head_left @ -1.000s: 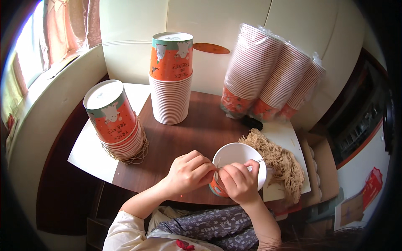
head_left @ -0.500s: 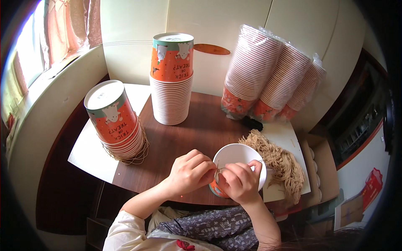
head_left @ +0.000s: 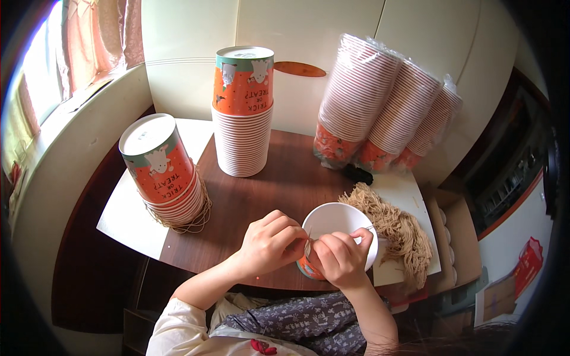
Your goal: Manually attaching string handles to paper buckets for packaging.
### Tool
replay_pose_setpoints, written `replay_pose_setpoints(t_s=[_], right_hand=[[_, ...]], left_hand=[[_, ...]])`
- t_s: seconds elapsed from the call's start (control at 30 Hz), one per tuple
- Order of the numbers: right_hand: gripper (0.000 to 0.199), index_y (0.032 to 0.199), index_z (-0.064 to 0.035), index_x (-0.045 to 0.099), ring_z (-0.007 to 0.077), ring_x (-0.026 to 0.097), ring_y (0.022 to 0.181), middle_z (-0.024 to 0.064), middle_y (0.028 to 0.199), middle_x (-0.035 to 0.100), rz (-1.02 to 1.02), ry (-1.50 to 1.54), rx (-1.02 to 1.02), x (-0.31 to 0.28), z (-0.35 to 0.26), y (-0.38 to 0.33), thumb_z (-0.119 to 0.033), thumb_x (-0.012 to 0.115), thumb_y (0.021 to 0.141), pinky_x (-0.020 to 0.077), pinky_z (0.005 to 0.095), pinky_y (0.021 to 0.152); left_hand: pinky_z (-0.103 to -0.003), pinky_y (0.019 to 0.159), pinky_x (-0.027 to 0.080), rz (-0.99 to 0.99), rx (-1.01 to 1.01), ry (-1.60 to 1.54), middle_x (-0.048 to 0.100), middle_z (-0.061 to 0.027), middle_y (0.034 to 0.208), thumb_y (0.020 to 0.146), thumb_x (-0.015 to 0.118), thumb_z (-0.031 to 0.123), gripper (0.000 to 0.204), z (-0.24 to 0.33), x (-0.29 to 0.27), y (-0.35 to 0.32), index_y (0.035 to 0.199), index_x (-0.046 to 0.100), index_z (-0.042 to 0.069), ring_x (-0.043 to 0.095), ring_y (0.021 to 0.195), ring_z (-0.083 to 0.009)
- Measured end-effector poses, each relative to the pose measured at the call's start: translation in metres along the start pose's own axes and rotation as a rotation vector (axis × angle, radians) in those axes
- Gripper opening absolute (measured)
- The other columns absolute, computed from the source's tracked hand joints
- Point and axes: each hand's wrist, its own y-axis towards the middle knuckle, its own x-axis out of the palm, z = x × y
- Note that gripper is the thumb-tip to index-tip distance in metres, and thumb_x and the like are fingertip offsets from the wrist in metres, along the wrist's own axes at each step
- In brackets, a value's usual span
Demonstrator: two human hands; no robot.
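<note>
A paper bucket, white inside and orange outside, stands mouth up at the table's near edge. Over its left rim, my left hand pinches a thin tan string between thumb and forefinger. My right hand lies over the front of the bucket, fingers curled in, pinching the string too; a short end sticks out by its forefinger. The fingertips of both hands nearly meet. The exact shape of the string between them is too small to make out, and my right hand hides part of the bucket.
A bundle of tan strings lies right of the bucket. Upside-down bucket stacks stand at the left and back, the left one ringed by loose string loops. Plastic-wrapped bucket stacks stand back right, near a cardboard box.
My hands stay over the bucket's rim with only slight finger shifts. The string between the fingertips shows less than before. The bucket and the stacks stand where they were.
</note>
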Motion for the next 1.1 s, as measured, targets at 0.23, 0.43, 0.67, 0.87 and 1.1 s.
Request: replay_pose_setpoints(t_s=[0.23, 0.43, 0.67, 0.87, 1.1], right_hand=[[0.012, 0.078, -0.0159, 0.056, 0.0085, 0.051, 0.077, -0.0053, 0.086, 0.050, -0.007, -0.063, -0.047, 0.001, 0.002, -0.004, -0.013, 0.062, 0.068, 0.0315, 0.0353, 0.072], [0.012, 0.078, -0.0177, 0.054, 0.0079, 0.050, 0.077, -0.0066, 0.086, 0.049, -0.004, -0.079, -0.097, 0.001, 0.002, -0.005, -0.013, 0.061, 0.069, 0.0314, 0.0353, 0.071], [0.033, 0.094, -0.0124, 0.050, 0.0209, 0.054, 0.084, 0.0045, 0.099, 0.055, -0.010, 0.245, 0.166, 0.002, 0.006, -0.002, -0.012, 0.065, 0.064, 0.0341, 0.0394, 0.077], [0.025, 0.090, -0.0077, 0.054, 0.0234, 0.057, 0.076, 0.0060, 0.084, 0.061, -0.251, 0.601, 0.391, 0.001, 0.014, 0.011, -0.008, 0.064, 0.067, 0.0381, 0.0354, 0.078], [0.008, 0.077, -0.0073, 0.057, 0.0206, 0.057, 0.069, 0.0026, 0.072, 0.059, -0.141, 0.609, 0.379, -0.002, 0.016, 0.012, -0.003, 0.061, 0.072, 0.0391, 0.0323, 0.074]], left_hand=[[-0.028, 0.053, 0.048, 0.003, -0.012, -0.017, 0.057, -0.0027, 0.073, 0.058, 0.067, 0.004, 0.020, -0.001, 0.000, 0.001, 0.076, 0.058, 0.007, 0.054, 0.064, -0.0180], [-0.028, 0.053, 0.048, 0.003, -0.028, -0.015, 0.057, -0.0024, 0.073, 0.058, 0.067, 0.004, 0.020, -0.001, -0.001, -0.001, 0.076, 0.058, 0.008, 0.054, 0.065, -0.0181], [-0.028, 0.053, 0.047, 0.011, -0.019, -0.032, 0.057, -0.0025, 0.075, 0.058, 0.067, 0.004, 0.021, -0.002, -0.002, 0.000, 0.077, 0.058, 0.007, 0.054, 0.064, -0.0181], [-0.029, 0.055, 0.048, -0.025, -0.083, -0.086, 0.058, -0.0042, 0.077, 0.062, 0.067, 0.004, 0.020, -0.004, -0.003, -0.003, 0.078, 0.056, 0.006, 0.057, 0.068, -0.0195], [-0.036, 0.067, 0.048, -0.110, -0.058, -0.237, 0.061, -0.0071, 0.078, 0.071, 0.060, 0.004, 0.022, -0.016, 0.010, -0.003, 0.091, 0.051, 0.004, 0.061, 0.069, -0.0238]])
